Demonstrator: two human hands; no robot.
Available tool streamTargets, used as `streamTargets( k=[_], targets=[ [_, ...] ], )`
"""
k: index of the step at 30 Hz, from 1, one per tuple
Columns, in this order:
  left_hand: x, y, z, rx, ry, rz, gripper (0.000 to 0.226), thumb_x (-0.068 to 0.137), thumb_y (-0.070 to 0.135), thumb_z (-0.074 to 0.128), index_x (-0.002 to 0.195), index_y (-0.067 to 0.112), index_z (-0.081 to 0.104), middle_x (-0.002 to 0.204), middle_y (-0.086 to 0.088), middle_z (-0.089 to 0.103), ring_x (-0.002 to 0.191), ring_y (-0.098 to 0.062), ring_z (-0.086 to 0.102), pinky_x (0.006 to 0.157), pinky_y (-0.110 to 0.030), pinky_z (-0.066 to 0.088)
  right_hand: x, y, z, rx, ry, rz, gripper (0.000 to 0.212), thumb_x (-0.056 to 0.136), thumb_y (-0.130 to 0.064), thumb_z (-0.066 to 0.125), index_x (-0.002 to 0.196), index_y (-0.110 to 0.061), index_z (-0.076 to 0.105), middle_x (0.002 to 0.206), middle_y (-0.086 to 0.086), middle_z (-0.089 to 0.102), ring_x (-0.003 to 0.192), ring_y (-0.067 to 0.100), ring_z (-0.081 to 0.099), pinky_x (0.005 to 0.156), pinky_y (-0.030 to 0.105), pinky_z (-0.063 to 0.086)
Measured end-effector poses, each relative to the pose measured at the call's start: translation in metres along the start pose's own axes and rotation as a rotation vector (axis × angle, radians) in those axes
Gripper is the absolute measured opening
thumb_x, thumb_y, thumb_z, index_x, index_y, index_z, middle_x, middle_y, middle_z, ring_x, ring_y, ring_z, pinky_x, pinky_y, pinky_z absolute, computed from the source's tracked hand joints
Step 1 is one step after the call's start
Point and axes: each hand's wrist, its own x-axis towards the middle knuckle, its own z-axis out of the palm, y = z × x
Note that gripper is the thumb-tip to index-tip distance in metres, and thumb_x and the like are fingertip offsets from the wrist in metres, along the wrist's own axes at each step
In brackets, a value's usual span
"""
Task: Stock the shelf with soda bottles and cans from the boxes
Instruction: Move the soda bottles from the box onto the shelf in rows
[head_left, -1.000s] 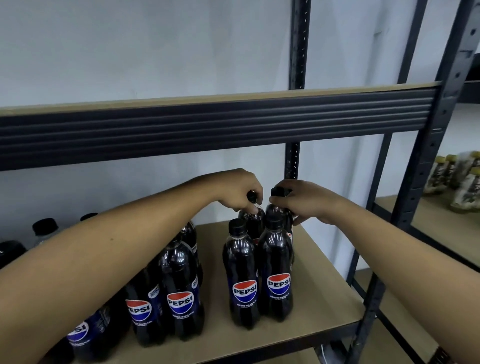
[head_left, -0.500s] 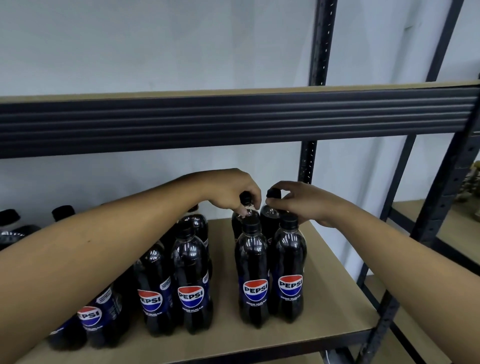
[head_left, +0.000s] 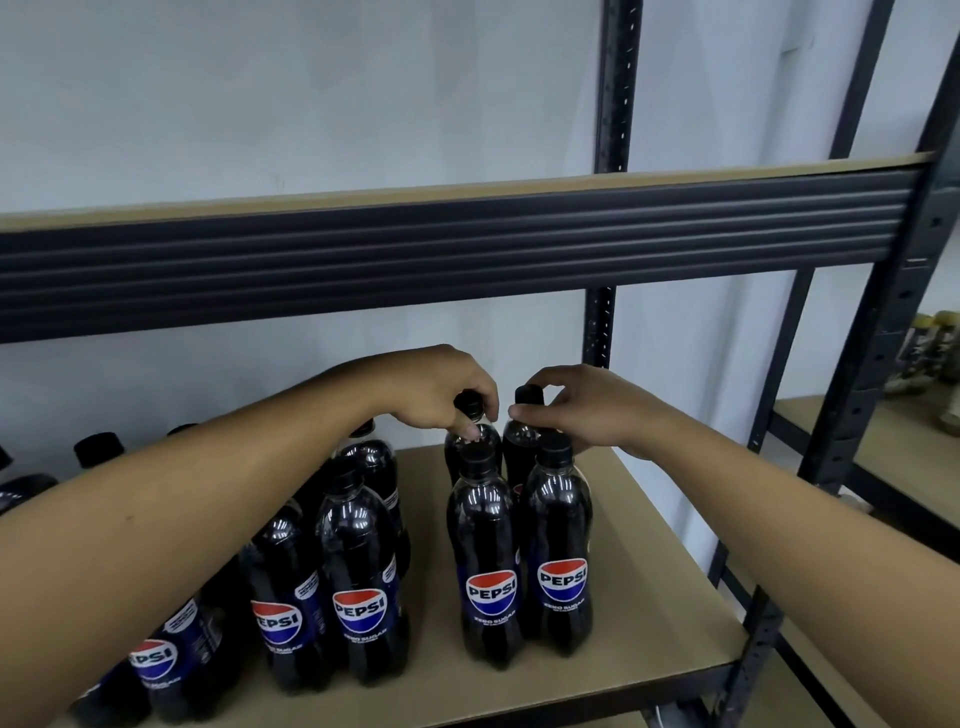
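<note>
The word PEPSI, white on a red-and-blue globe with ZERO SUGAR printed beneath, faced outward on the front left bottle (head_left: 488, 571) and front right bottle (head_left: 558, 551) of a block of four near the right end of the shelf board (head_left: 649, 587); the smaller print below was too fine to read. The same logo showed on a cluster of bottles (head_left: 363, 582) further left, partly hidden behind my left forearm (head_left: 156, 519), which crossed the foreground. A ribbed dark metal beam (head_left: 467, 249) under the shelf above ran across the view over my hands, a perforated upright (head_left: 615, 104) rose against the pale wall (head_left: 260, 93), and blurred bottles (head_left: 930, 353) stood on a neighbouring rack at far right. My left hand (head_left: 441, 395) had its fingers curled down round the black cap of the rear left bottle (head_left: 469, 404), and my right hand (head_left: 587, 410) pinched the cap of the rear right bottle (head_left: 519, 439) between thumb and fingers. Both bottles stood upright on the board, side by side just behind the front pair. All were clear plastic filled with dark cola, black-capped and glossy with reflections.
</note>
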Motion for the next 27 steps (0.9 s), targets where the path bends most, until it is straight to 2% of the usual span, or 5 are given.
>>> streamTargets(
  k=[4,11,18,25,27],
  targets=[
    [-0.001,-0.001,0.000,-0.007,0.005,-0.017,0.030,0.091,0.032,0.076,0.121,0.035,0.069,0.105,0.022,0.063,0.095,0.005,0.056,0.075,-0.015,0.040,-0.002,-0.002,-0.002,0.036,-0.024,-0.001,0.045,0.083,-0.048,0.079,0.120,-0.026,0.065,0.088,0.004,0.077,0.075,0.023,0.077,0.079,0.039,0.064],
    [-0.014,0.004,0.000,-0.073,0.020,-0.078,0.036,0.091,0.041,0.073,0.126,0.041,0.064,0.128,0.019,0.062,0.119,-0.004,0.053,0.096,-0.026,0.043,-0.007,-0.002,-0.007,0.006,-0.057,0.068,0.057,0.080,-0.064,0.075,0.127,-0.035,0.061,0.107,0.002,0.073,0.086,0.024,0.075,0.075,0.040,0.064],
    [-0.058,0.029,-0.002,-0.260,0.301,-0.040,0.022,0.094,0.041,0.070,0.115,0.040,0.070,0.113,0.023,0.067,0.109,0.007,0.061,0.104,-0.030,0.051,-0.053,-0.014,-0.026,-0.178,0.074,-0.101,0.048,0.087,-0.077,0.051,0.123,-0.047,0.061,0.121,-0.022,0.066,0.097,-0.001,0.063,0.094,0.032,0.053],
    [-0.083,0.059,0.016,-0.098,0.040,-0.102,0.051,0.083,0.062,0.073,0.129,0.045,0.059,0.114,0.020,0.066,0.101,0.000,0.062,0.095,-0.032,0.054,-0.083,-0.003,-0.011,-0.200,-0.152,-0.112,0.064,0.081,-0.060,0.076,0.138,-0.053,0.047,0.129,-0.024,0.058,0.113,0.000,0.061,0.100,0.033,0.051],
    [-0.081,0.063,0.022,-0.073,0.017,-0.131,0.059,0.080,0.061,0.076,0.133,0.044,0.055,0.102,0.019,0.065,0.091,0.001,0.061,0.086,-0.029,0.053,-0.082,0.004,-0.002,-0.174,-0.169,-0.108,0.067,0.076,-0.055,0.081,0.134,-0.057,0.047,0.128,-0.021,0.061,0.109,0.004,0.064,0.096,0.035,0.055]
  ],
)
